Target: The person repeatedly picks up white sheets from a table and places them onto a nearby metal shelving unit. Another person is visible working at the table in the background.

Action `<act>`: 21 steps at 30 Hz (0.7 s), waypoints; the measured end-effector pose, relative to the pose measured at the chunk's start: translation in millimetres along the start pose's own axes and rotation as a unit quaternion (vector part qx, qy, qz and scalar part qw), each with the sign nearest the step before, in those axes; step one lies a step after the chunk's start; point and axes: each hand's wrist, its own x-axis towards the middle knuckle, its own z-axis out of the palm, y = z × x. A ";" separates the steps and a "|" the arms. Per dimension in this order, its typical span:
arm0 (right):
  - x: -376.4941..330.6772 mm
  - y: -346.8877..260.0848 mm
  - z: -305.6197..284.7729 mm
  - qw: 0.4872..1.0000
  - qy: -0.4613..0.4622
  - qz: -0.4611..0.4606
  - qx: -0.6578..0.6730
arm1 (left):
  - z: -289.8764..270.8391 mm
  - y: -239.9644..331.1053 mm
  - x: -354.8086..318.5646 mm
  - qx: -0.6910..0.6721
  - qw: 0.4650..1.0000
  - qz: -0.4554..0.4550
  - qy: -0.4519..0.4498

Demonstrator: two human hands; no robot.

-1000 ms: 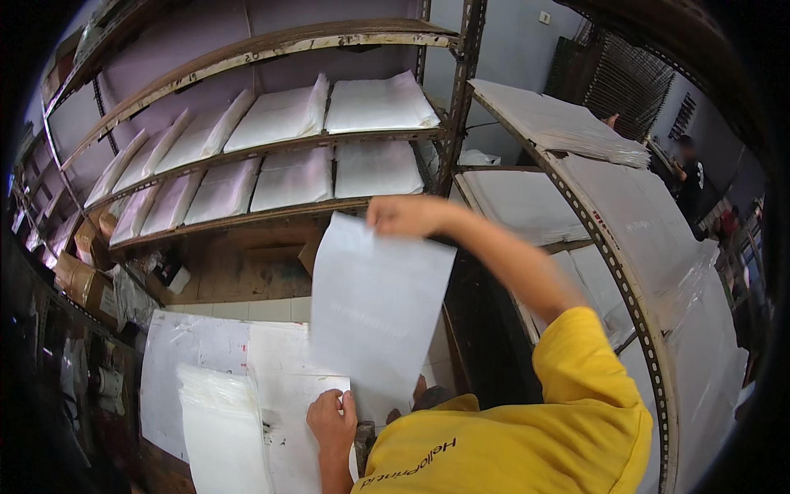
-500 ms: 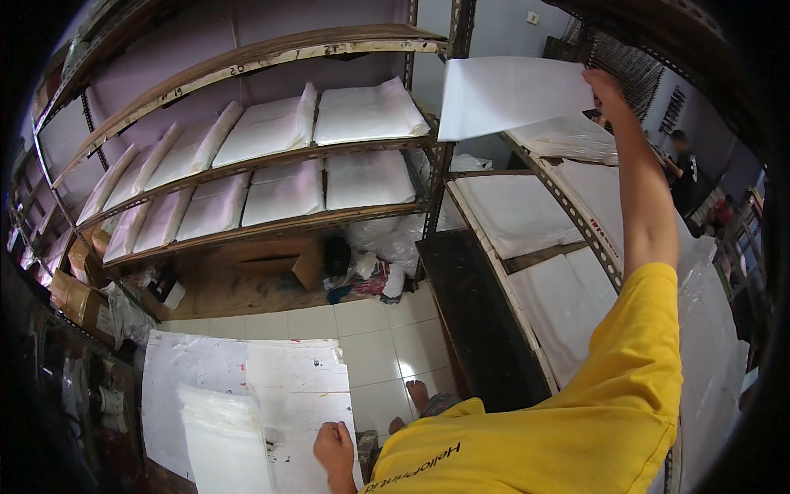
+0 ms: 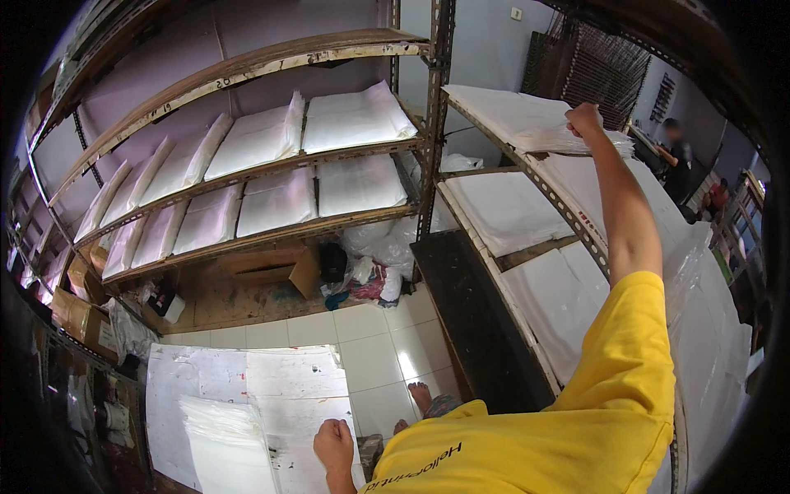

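My right arm stretches out to the upper right. At its end my right hand (image 3: 585, 121) is closed at the edge of a thin white sheet (image 3: 510, 111), which lies over a stack of similar sheets on the upper right shelf. Lower down, my left hand (image 3: 333, 446) is curled into a fist above a stained white board (image 3: 300, 375), and nothing shows in it. Beside that hand, on the board, lies a pile of white sheets (image 3: 226, 445).
Shelves at the back carry stacks of white sheets (image 3: 358, 115). More stacks (image 3: 506, 210) fill the lower right shelves, beside a long black panel (image 3: 481, 321). A cardboard box (image 3: 276, 267) and cloths (image 3: 374, 280) lie under the back shelf. A person (image 3: 679, 156) is far right.
The white sheet, raised before, has come down onto the stack on the upper right shelf. My right hand has dropped with it. The left hand has kept its place.
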 end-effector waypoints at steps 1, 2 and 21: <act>-11.2 -9.0 -5.1 1.000 -0.016 0.008 -0.003 | 1.1 0.4 -0.2 0.001 1.000 0.002 -0.005; -16.4 -14.4 -7.8 0.999 -0.033 0.015 -0.005 | 1.9 0.4 -0.3 0.002 1.000 0.003 -0.010; 98.0 -45.6 65.3 0.907 -0.104 -0.406 0.053 | -46.8 -1.4 -60.9 0.012 0.996 -0.037 0.081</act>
